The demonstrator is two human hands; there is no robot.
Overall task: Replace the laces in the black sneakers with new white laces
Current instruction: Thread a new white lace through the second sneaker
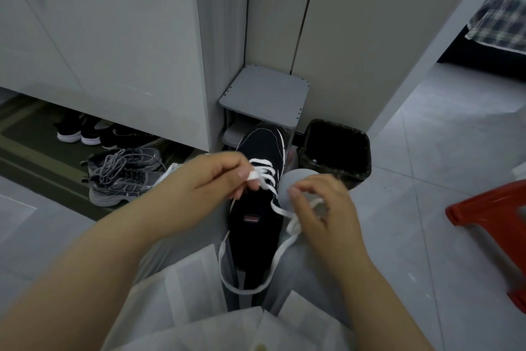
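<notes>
Black sneaker (pixel 257 208) between both hands, each seemingly pinching lace (pixel 280 209).

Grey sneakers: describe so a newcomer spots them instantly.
Under the white cabinet on the left runs a dark mat. The grey sneakers lie at its near edge. Unlike the black shoes behind them, they have loose grey laces.

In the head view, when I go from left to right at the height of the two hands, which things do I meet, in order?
Grey running shoes → left hand, pinching the white lace → black sneaker → right hand → red stool.
</notes>
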